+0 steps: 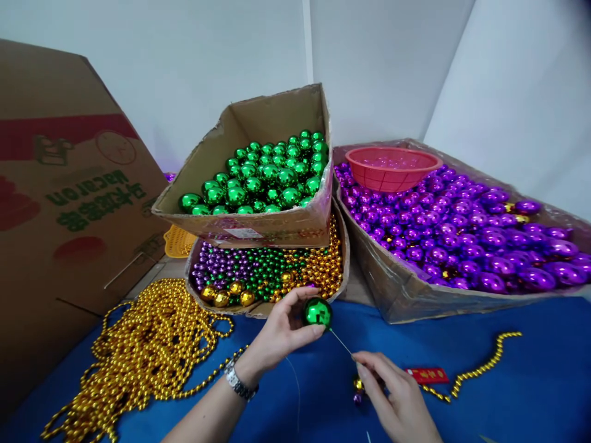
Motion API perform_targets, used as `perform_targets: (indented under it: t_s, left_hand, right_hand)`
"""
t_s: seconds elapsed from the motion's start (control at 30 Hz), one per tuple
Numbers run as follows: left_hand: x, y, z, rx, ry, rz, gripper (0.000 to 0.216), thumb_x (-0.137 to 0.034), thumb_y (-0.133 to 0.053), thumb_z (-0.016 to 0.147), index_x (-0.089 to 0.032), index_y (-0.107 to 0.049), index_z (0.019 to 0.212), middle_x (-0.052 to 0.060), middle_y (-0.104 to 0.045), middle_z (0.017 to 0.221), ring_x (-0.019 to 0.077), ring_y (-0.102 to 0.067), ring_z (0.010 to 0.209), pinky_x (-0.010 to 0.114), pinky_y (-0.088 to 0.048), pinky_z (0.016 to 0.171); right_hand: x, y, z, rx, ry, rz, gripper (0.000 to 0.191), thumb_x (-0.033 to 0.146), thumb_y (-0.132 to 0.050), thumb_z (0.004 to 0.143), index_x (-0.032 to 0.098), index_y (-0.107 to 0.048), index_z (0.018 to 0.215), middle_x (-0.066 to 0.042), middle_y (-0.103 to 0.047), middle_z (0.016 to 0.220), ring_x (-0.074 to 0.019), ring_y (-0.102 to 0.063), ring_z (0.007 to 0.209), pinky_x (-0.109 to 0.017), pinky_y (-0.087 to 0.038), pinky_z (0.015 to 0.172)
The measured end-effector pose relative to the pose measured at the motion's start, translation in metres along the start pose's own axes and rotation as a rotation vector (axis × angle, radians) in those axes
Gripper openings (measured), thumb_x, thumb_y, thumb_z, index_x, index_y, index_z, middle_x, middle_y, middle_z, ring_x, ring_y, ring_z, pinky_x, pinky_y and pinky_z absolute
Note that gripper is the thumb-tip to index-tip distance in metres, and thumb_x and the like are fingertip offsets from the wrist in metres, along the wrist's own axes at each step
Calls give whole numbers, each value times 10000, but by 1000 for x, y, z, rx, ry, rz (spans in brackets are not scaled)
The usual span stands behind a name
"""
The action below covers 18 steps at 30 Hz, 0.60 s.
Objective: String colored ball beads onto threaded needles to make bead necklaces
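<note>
1. Head view: gripping a shiny green ball (317,312) between thumb and fingertips of the left hand (281,332), raised above the blue cloth (530,394), just in front of the low box of mixed beads (345,252).
2. Pinching a thin needle (340,342) with the right hand (397,400), fingers closed on its lower end, tip meeting the ball's underside; small gold and purple beads (357,387) just beneath that hand.
3. Left, on the cloth: a heap of gold bead strands (148,351). Right: a short gold strand (480,367) beside a red tag (427,375).
4. Behind: a carton of green balls (277,224) stacked on the mixed-bead box; beside it, a carton of purple balls (406,289) with a red basket (392,175) resting on top.
</note>
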State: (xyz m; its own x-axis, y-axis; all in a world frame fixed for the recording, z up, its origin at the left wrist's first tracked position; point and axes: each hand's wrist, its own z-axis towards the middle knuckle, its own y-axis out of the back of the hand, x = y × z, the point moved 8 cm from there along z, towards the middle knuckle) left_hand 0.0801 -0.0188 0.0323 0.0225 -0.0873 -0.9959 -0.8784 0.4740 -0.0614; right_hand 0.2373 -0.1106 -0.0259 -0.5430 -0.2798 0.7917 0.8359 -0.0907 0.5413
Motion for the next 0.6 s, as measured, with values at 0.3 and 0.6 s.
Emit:
perform_targets:
  t_s: [0.3, 0.6]
  left_hand:
    - [6, -1, -7, -37, -39, -29, 594, -196, -747, 692, -217, -467, 1216, 101, -549, 1215, 213, -557, 1036, 311, -461, 858]
    - [11, -1, -12, -29, -9, -49, 549, -183, -742, 698, -197, -463, 1171, 85, -579, 1132, 189, -575, 969, 309, -468, 838]
  right_hand:
    - [-1, 0, -5, -47, 63, -38, 208, 245, -425, 940, 224, -586, 1070, -46, -664, 883, -161, -661, 800, -217, -533, 699]
    - [0, -2, -8, -4, 90, -24, 226, 226, -429, 939, 236, -572, 1113, -40, -659, 842, -157, -675, 781, -215, -548, 711]
